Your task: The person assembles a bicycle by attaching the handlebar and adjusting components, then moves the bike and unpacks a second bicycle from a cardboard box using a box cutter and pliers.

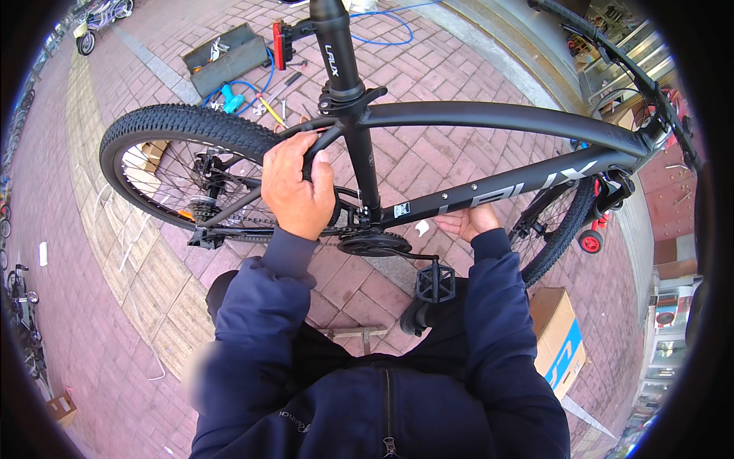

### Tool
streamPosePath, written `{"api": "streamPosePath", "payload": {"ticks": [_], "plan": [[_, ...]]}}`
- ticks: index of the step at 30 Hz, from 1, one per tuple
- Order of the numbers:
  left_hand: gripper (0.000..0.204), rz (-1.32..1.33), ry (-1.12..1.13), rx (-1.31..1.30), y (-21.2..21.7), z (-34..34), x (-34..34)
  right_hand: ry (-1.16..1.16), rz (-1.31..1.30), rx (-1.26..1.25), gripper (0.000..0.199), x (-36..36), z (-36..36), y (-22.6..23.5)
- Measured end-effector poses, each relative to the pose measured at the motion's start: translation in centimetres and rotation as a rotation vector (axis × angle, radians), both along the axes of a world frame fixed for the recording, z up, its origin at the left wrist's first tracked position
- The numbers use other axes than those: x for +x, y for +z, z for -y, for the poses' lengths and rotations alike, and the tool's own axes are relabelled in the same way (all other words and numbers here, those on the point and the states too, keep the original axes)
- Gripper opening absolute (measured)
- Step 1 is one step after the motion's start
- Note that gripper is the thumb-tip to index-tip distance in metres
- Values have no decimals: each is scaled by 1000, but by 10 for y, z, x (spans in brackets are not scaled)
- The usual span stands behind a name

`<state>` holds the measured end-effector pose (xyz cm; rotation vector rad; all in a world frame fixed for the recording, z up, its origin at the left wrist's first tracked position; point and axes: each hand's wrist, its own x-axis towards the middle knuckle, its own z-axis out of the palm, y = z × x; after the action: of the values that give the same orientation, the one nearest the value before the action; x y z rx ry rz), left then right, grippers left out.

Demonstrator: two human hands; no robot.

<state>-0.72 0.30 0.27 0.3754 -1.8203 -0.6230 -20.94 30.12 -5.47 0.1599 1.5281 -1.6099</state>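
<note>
A black bicycle stands sideways before me, its rear wheel (191, 138) on the left. My left hand (300, 187) is closed round the frame's seat stay (327, 141), just behind the seat tube (359, 164) and beside the rear tyre. Below the down tube (497, 183), my right hand (468, 222) supports it from underneath with fingers curled; part of that hand is hidden behind the tube. The chainring (373, 244) and a black pedal (435, 284) lie between my two forearms. To the right, the front wheel (562, 237) is partly covered by the frame.
Beyond the bicycle, a grey toolbox (228, 61) sits on the brick paving near a teal air gun (231, 99), a blue hose (394, 19) and loose tools. A cardboard box (556, 336) stands by my right arm. A low wooden stool (359, 333) shows between my legs.
</note>
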Motion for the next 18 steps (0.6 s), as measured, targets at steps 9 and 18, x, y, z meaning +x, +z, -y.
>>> {"api": "streamPosePath", "payload": {"ticks": [9, 18], "plan": [[26, -16, -1, 38, 3, -2, 1, 353, -700, 326, 42, 69, 6, 22], [29, 3, -24, 23, 2, 2, 5, 856, -1260, 741, 51, 128, 89, 2]]}}
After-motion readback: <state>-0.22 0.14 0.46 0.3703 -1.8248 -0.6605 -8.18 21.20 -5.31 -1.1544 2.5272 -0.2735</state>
